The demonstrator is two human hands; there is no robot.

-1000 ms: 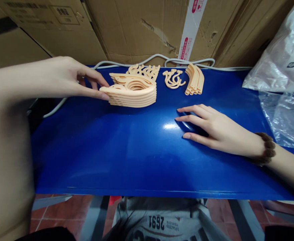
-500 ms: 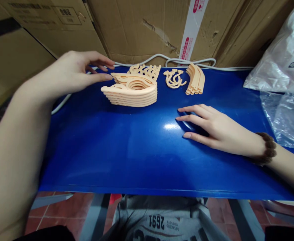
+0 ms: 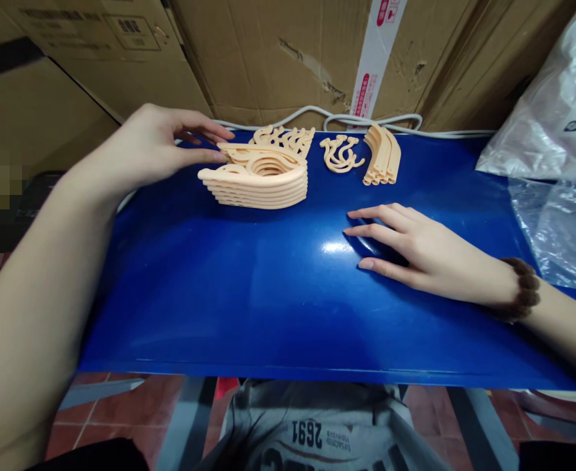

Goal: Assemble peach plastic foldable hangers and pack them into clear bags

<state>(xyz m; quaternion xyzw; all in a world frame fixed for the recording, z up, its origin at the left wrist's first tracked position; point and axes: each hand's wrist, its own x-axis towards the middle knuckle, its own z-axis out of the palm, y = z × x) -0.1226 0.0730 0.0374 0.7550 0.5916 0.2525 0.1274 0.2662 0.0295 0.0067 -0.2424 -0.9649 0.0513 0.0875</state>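
Observation:
My left hand (image 3: 158, 147) reaches to the rear left end of a stack of beige plastic pieces (image 3: 268, 193), which look like hanger arms with round cut-outs. Its thumb and fingers stand apart around the end of a rear piece (image 3: 261, 154); whether they touch it I cannot tell. Behind that stack lie several small beige hooks (image 3: 292, 137). My right hand (image 3: 410, 252) rests on the blue table (image 3: 249, 301), fingers spread and holding nothing. Farther back from it are loose beige hooks (image 3: 342, 156) and a bundle of curved beige pieces (image 3: 383, 157).
Cardboard boxes (image 3: 278, 65) stand along the table's back edge, with a white cable (image 3: 307, 111) running in front of them. At the right sit a filled plastic bag (image 3: 548, 118) and a clear plastic sheet (image 3: 558, 235).
My left hand has moved slightly right, so its fingertips are now at the end of the stack. My right hand and the beige pieces have stayed put.

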